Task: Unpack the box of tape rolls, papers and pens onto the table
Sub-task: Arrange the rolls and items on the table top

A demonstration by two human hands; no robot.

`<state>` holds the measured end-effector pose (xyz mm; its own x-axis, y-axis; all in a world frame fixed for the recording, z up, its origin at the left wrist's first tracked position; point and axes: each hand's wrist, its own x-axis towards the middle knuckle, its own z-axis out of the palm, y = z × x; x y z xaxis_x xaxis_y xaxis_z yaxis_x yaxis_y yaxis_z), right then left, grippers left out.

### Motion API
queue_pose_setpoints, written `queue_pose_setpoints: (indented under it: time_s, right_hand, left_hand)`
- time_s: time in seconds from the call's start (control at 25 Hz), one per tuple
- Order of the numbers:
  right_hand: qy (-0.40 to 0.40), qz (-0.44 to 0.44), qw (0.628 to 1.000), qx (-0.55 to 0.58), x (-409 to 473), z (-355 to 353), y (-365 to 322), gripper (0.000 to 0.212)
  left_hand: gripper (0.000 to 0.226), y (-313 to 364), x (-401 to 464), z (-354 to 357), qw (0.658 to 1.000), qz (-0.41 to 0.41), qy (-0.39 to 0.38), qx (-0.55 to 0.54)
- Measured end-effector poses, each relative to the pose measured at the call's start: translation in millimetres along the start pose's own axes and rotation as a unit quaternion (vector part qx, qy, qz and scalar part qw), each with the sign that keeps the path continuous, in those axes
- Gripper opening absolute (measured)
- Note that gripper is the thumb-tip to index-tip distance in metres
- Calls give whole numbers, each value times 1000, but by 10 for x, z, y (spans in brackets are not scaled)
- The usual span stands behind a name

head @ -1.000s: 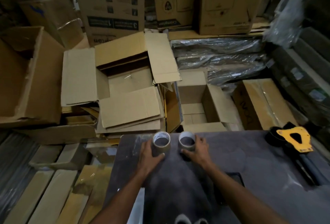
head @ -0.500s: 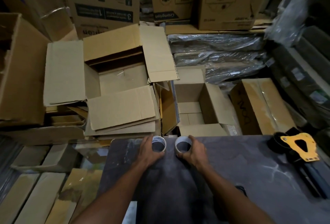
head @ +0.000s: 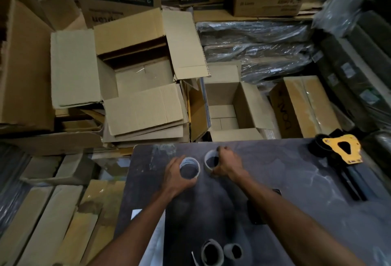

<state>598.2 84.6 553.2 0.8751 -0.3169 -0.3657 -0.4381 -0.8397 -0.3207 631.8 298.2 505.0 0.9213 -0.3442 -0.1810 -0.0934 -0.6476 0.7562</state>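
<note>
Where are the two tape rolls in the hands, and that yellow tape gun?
left tape roll (head: 189,161), head view, top rim.
right tape roll (head: 208,158), head view, left rim.
yellow tape gun (head: 350,151), head view, yellow plate.

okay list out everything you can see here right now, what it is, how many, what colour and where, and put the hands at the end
tape rolls in the hands: two, pale rims, side by side near the table's far edge
rolls at the near edge: two, grey, partly cut off by the frame
tape dispenser: one, yellow and black, table's far right
table: one, dark grey, scuffed
open cardboard boxes: at least two, brown, on the floor beyond the table
closed cartons: several, brown, around and behind
plastic-wrapped bundles: several, dark, behind right
left hand: grips the left roll
right hand: grips the right roll
</note>
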Motion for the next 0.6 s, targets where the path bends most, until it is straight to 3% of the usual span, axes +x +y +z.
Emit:
queue_pose_setpoints:
  time_s: [0.12, 0.28, 0.44, 0.6]
  right_hand:
    - [-51, -77, 989, -111, -411, 103, 54, 90]
    - [-117, -143, 946, -266, -888, 210, 145, 85]
    - [-101, -202, 918, -326, -1241, 263, 292, 73]
    - [-60, -226, 914, -331, -1465, 355, 386, 70]
  left_hand:
    - [94, -88, -468, 85, 1000, 13, 2, -12]
    - [87, -100, -894, 124, 999, 38, -6, -18]
    - [91, -38, -1136, 116, 997, 50, -56, -4]
    - [94, 27, -1261, 168, 995, 50, -83, 5]
